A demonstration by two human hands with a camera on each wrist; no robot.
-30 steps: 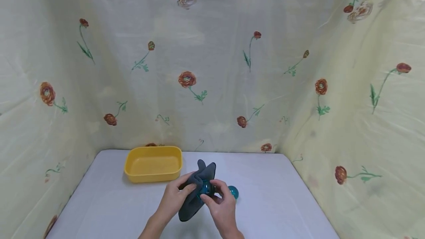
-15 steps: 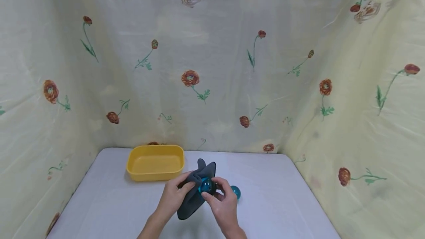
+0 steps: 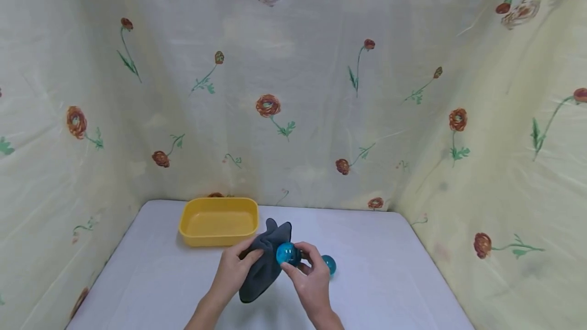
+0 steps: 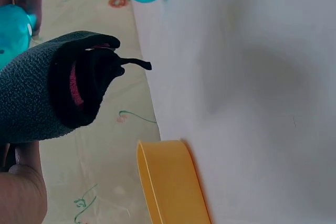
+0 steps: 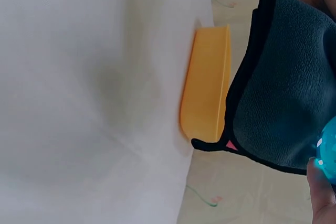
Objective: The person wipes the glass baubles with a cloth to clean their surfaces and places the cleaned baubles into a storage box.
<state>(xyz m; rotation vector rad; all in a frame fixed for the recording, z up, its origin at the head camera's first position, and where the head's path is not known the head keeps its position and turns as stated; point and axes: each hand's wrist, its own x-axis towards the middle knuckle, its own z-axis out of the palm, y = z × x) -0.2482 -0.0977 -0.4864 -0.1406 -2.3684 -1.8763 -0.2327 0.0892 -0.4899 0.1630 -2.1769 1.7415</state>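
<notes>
My left hand (image 3: 232,270) grips a dark grey cloth (image 3: 260,275) with black edging, bunched between thumb and fingers, above the table. Thumb and fingertips of my right hand (image 3: 313,280) pinch a shiny, see-through teal ball (image 3: 287,253) by its right side. That ball overlaps the cloth's right edge in the head view. From the left wrist, the cloth (image 4: 31,90) appears rolled over, with a pink strip inside its black border. A second teal ball (image 3: 329,265) rests on the table just beyond my right hand, which partly covers it.
A yellow rectangular tub (image 3: 219,242) stands at the back left of the white-covered table (image 3: 376,269). Flower-printed curtains (image 3: 312,131) close off the back and both sides.
My left hand has drawn the cloth a little to the left, and the held ball, earlier partly wrapped, now shows more fully. The head view has shifted slightly.
</notes>
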